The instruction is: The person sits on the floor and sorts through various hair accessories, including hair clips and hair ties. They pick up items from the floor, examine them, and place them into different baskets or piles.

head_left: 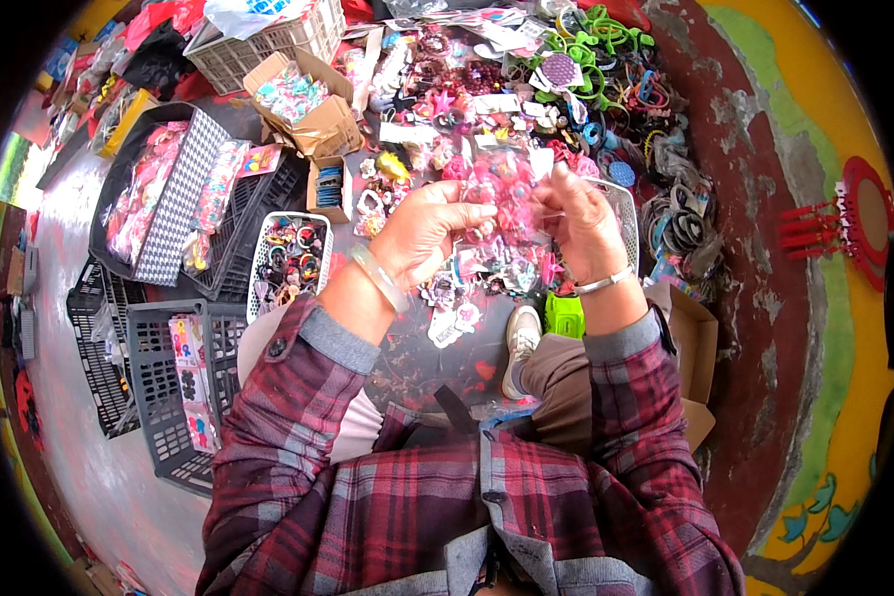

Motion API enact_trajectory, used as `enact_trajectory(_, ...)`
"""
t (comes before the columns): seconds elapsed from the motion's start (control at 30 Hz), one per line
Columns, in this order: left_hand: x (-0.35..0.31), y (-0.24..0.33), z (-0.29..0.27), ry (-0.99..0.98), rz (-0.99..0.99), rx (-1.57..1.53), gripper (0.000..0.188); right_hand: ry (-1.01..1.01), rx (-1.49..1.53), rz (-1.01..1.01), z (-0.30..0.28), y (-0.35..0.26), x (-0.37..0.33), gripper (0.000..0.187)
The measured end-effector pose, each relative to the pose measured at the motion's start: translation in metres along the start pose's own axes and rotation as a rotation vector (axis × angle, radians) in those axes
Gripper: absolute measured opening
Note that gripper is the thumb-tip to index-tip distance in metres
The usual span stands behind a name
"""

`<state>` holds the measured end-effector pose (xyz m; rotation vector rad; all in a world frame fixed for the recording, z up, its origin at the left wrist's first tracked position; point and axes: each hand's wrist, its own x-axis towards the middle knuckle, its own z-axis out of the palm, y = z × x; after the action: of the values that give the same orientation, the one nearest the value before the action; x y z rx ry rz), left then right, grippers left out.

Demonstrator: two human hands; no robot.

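Between my hands is a clear plastic bag (507, 189) with pink and red small pieces in it, held up over the heap of hair accessories. My left hand (422, 233), a pale bangle at its wrist, pinches the bag's left side between thumb and fingers. On the opposite side my right hand (586, 223), with a silver bracelet, is closed at the bag's edge, its thumb pointing up. What exactly fills the bag is too blurred to name. Just below it lie hair ornaments on a white card (454, 323).
To the left stand a white basket of hair ties (290, 263), a grey plastic crate (159, 343) and a cardboard box (308, 119) of small packets. Green headbands (596, 50) pile up at the far right. A bright green box (565, 314) sits by my shoe (522, 348).
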<state>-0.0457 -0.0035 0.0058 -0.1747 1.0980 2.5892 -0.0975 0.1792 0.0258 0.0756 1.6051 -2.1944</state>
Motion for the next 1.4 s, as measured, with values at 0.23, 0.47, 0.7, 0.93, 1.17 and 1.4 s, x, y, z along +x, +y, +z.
enact_trajectory(0.23, 0.005, -0.007, -0.015, 0.049, 0.131, -0.037, 0.015, -0.184, -0.054, 0.093, 0.003, 0.015, -0.001, 0.014)
enact_trajectory(0.47, 0.003, -0.005, -0.007, 0.115, 0.114, -0.059, 0.015, -0.172, -0.044, 0.093, 0.002, 0.017, 0.002, 0.012)
enact_trajectory(0.7, 0.004, -0.004, -0.006, -0.021, 0.116, -0.111, 0.017, -0.241, -0.078, 0.001, 0.003, 0.017, 0.001, 0.013)
enact_trajectory(0.93, 0.004, -0.003, -0.006, 0.078, 0.117, -0.189, 0.016, -0.327, -0.234, -0.039, 0.008, 0.022, 0.0, 0.015)
enact_trajectory(1.17, 0.003, -0.003, -0.005, 0.134, 0.181, -0.211, 0.018, -0.291, -0.147, 0.047, 0.017, 0.022, -0.003, 0.02)
enact_trajectory(1.4, 0.002, 0.003, 0.0, 0.085, 0.153, -0.295, 0.022, -0.281, -0.071, 0.099, 0.003, 0.019, 0.002, 0.014)
